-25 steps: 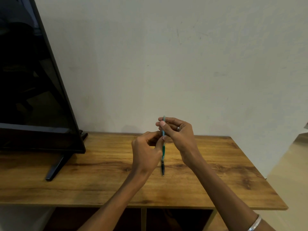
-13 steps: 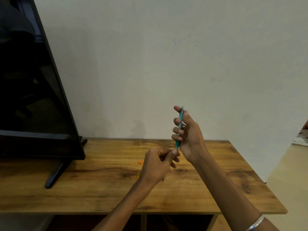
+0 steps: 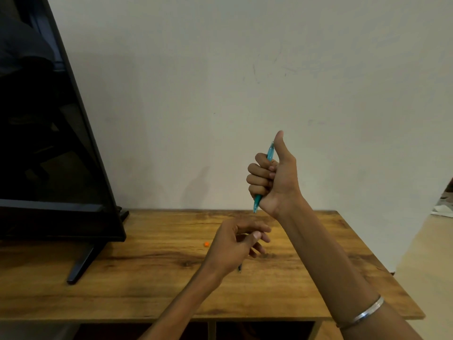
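At the far left of the desk (image 3: 147, 290), a black television (image 3: 49, 143) stands on a slanted black stand foot (image 3: 81, 263), with its screen dark. To the right of the foot, a small orange piece (image 3: 206, 244) lies alone on the wood, just left of the left hand (image 3: 232, 249).

The left forearm enters from the bottom edge and rises toward the middle of the desk. The left hand hovers low over the desk surface with the back of the hand toward the camera. Its fingers are curled inward and the thumb tip is set against the index finger. A thin dark tip (image 3: 239, 268) protrudes below the heel of this hand. It cannot be determined whether the hand pinches that part or the part lies on the desk.

The right forearm rises steeply from the lower right corner. The right hand (image 3: 274, 177) is held well above the desk, in front of the pale wall (image 3: 220, 69). Four fingers are wrapped in a fist round the teal pen (image 3: 257, 203), and the thumb is extended upward along the upper end. The pen is held nearly upright, slightly tilted, with its lower end pointing down toward the left hand and clear of it. A silver bracelet (image 3: 362, 312) encircles the right forearm.
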